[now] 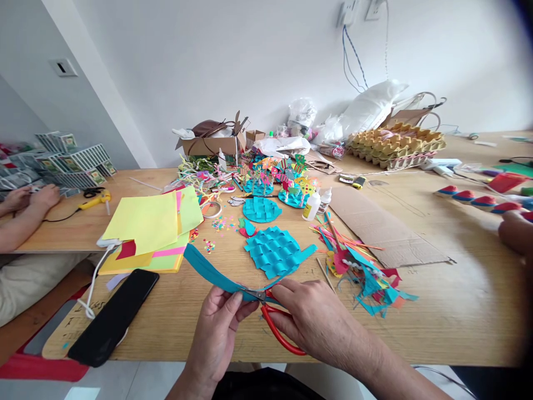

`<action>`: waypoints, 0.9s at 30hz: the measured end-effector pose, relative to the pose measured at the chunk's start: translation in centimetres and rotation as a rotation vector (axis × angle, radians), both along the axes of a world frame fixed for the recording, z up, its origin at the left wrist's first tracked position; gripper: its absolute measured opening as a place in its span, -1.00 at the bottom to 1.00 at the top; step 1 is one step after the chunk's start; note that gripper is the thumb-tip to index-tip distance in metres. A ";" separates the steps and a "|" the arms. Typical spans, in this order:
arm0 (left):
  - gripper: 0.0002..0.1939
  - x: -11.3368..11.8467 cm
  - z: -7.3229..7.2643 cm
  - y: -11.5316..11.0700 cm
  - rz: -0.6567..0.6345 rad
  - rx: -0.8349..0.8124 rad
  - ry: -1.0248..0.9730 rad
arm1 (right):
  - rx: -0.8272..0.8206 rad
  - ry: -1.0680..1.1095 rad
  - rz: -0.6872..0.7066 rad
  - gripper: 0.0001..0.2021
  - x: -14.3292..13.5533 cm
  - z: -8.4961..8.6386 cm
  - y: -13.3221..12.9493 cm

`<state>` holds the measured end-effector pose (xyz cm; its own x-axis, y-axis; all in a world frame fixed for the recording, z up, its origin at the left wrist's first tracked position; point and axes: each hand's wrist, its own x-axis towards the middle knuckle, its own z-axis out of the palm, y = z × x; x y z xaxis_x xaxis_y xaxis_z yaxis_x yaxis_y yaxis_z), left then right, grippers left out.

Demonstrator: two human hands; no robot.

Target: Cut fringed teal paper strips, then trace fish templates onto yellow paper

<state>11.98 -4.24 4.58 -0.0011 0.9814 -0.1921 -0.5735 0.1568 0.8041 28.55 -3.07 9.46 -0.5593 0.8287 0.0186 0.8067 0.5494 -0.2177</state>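
Note:
Between the thumb and fingers of my left hand (220, 328) is a long blue paper strip (210, 270), its free end reaching up to the left. My right hand (314, 319) grips red-handled scissors (280, 335), whose blades lie across the strip beside my left fingertips. Just beyond the hands rests a woven blue paper piece (273, 251), with another blue strip slanting at its right side. A smaller round woven blue piece (261, 209) lies farther back. Colourful paper figures (287, 173) stand on blue bases behind it.
Coloured paper sheets (144, 219) and a black phone (114, 316) lie at left. Glue bottles (311, 205), paper scraps (375, 283) and flat cardboard (383, 225) are right of the woven pieces. Egg trays (395, 145) stand at back right. Other people's hands show at both sides.

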 end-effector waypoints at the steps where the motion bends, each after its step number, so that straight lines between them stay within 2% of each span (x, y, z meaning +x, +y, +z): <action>1: -0.76 0.0 0.0 0.0 -0.002 -0.001 0.000 | -0.004 -0.007 0.003 -0.81 0.0 0.0 0.0; 12: -0.83 -0.2 -0.2 0.3 -0.016 -0.015 -0.032 | 0.033 -0.007 0.069 -0.78 0.1 -1.1 0.1; 17: -0.78 -0.3 0.1 0.4 -0.010 -0.025 -0.003 | 0.007 0.016 -0.012 -0.86 0.1 -0.7 0.1; 21: -0.80 -0.8 0.1 0.7 0.037 -0.029 0.025 | -0.076 0.151 -0.047 -0.86 2.0 -0.7 -0.5; 24: -0.80 -1.2 -0.2 0.9 0.075 -0.020 0.027 | -0.146 0.318 -0.123 -0.80 3.7 -1.2 -1.3; 27: -0.83 -1.1 -0.3 1.0 0.050 -0.013 0.027 | -0.150 0.493 -0.194 -0.81 4.0 -1.5 -2.2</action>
<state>10.91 -3.29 4.29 -0.0556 0.9773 -0.2045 -0.5593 0.1391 0.8172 32.55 -5.29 8.00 -0.3506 0.9296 0.1139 0.6728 0.3346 -0.6598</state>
